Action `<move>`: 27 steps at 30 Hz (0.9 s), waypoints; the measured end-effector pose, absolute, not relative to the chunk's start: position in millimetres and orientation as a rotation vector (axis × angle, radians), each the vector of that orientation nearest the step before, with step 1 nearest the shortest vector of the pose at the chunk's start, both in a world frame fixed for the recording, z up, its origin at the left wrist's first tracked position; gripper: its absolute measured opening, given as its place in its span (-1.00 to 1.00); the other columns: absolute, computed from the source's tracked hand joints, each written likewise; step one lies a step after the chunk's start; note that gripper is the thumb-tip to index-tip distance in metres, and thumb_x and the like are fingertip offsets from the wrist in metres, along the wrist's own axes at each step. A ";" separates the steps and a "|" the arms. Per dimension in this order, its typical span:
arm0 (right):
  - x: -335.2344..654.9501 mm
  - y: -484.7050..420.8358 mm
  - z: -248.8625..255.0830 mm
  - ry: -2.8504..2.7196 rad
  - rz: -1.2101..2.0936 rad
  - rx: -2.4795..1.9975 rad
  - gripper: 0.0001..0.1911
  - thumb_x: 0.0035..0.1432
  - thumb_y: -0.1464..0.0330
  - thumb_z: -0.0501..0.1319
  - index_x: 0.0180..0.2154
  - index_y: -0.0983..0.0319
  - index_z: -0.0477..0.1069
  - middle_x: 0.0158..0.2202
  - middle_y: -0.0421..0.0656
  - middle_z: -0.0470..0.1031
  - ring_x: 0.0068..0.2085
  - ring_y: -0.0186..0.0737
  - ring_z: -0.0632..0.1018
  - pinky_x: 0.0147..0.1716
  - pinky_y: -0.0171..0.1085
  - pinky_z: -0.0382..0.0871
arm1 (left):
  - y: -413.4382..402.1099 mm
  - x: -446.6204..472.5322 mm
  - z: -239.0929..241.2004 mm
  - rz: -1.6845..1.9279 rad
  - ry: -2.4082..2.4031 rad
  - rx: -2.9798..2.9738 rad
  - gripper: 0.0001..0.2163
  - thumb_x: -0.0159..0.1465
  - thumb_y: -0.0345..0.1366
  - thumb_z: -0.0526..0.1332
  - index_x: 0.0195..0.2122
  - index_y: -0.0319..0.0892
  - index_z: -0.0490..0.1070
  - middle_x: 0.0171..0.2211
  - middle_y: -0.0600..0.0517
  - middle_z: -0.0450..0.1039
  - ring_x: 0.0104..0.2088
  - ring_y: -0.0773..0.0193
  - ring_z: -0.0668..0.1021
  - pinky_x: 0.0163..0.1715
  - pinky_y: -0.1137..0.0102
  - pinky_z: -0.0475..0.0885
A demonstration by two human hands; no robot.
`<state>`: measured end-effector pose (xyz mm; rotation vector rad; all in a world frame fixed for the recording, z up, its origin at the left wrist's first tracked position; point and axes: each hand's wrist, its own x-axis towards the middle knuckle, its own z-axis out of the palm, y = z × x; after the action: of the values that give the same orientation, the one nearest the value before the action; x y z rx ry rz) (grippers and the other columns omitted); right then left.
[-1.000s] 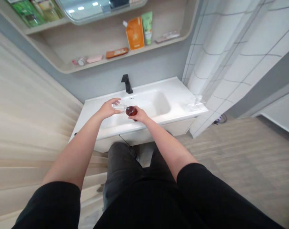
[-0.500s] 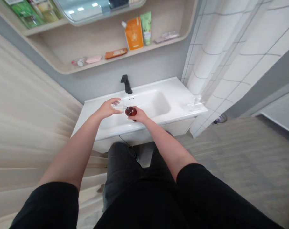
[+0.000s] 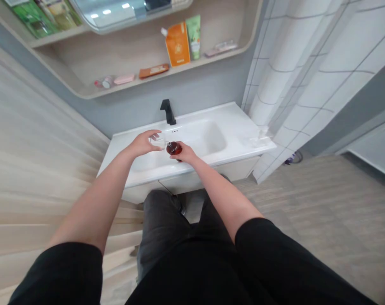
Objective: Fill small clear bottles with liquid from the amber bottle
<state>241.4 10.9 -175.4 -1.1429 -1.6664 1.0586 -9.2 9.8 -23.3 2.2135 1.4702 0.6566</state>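
Note:
Over the white sink (image 3: 216, 137), my left hand (image 3: 142, 144) is closed around a clear cup (image 3: 157, 141), which looks tilted toward the right. Just beside it, my right hand (image 3: 186, 152) grips a dark reddish-brown bottle (image 3: 174, 148), its clear neck pointing at the cup's rim. Bottle and cup are very close; whether they touch I cannot tell. Any liquid passing between them is too small to make out. A black faucet (image 3: 168, 112) rises behind the basin, a little beyond both hands.
Above the sink, a wall shelf holds an orange pouch (image 3: 177, 44), a green tube (image 3: 194, 37), an orange packet (image 3: 153, 71) and small items. A transparent object (image 3: 260, 137) stands at the counter's right end. A pale curtain (image 3: 36, 148) hangs left; a tiled column (image 3: 275, 80) stands right.
Both hands keep almost the same place, the cup and the bottle still held close together. The view has shifted very slightly.

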 end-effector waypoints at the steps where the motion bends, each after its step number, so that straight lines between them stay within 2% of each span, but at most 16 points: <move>1: 241.3 11.3 -175.9 -1.666 1.062 -1.140 -0.17 -0.10 0.18 0.72 0.22 0.06 0.56 0.02 -0.21 0.77 0.08 0.07 0.76 0.23 0.06 0.61 | 10.2 -9.1 -23.2 0.657 1.464 2.215 -0.10 -0.11 0.12 0.68 0.28 -0.07 0.62 0.05 -0.10 0.67 0.04 -0.06 0.65 0.23 0.05 0.56; 7: 241.5 11.6 -177.5 -1.660 1.070 -1.133 -0.17 -0.08 0.18 0.71 0.23 0.07 0.57 -0.01 -0.20 0.77 0.04 0.06 0.76 0.22 0.06 0.62 | 12.4 -7.9 -21.0 0.627 1.465 2.230 -0.09 -0.10 0.07 0.68 0.30 -0.10 0.61 0.07 -0.13 0.67 0.07 -0.08 0.66 0.25 0.04 0.55; 17: 241.7 11.2 -175.3 -1.665 1.058 -1.148 -0.18 -0.10 0.18 0.72 0.21 0.05 0.58 0.01 -0.21 0.77 0.08 0.10 0.76 0.23 0.08 0.62 | 11.3 -4.1 -14.1 0.600 1.484 2.236 -0.12 -0.09 0.04 0.70 0.29 -0.08 0.62 0.04 -0.10 0.66 0.04 -0.06 0.66 0.21 0.07 0.58; 23: 241.3 10.2 -174.4 -1.652 1.088 -1.152 -0.19 -0.07 0.17 0.71 0.22 0.05 0.57 -0.06 -0.23 0.77 0.00 0.07 0.77 0.17 0.05 0.65 | 13.2 -0.6 -10.2 0.563 1.505 2.256 -0.12 -0.11 0.05 0.70 0.28 -0.08 0.64 0.03 -0.10 0.67 0.01 -0.07 0.66 0.20 0.06 0.58; 27: 241.2 9.7 -173.8 -1.644 1.088 -1.157 -0.17 -0.08 0.19 0.72 0.23 0.05 0.57 -0.02 -0.22 0.77 0.03 0.07 0.77 0.19 0.06 0.64 | 16.0 0.0 -8.5 0.549 1.491 2.284 -0.11 -0.12 0.09 0.70 0.27 -0.07 0.64 0.02 -0.10 0.68 -0.01 -0.06 0.66 0.18 0.06 0.59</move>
<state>241.2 9.7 -173.8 -1.1568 -1.6441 1.0878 0.0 16.0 -8.5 2.2836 1.4912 0.5494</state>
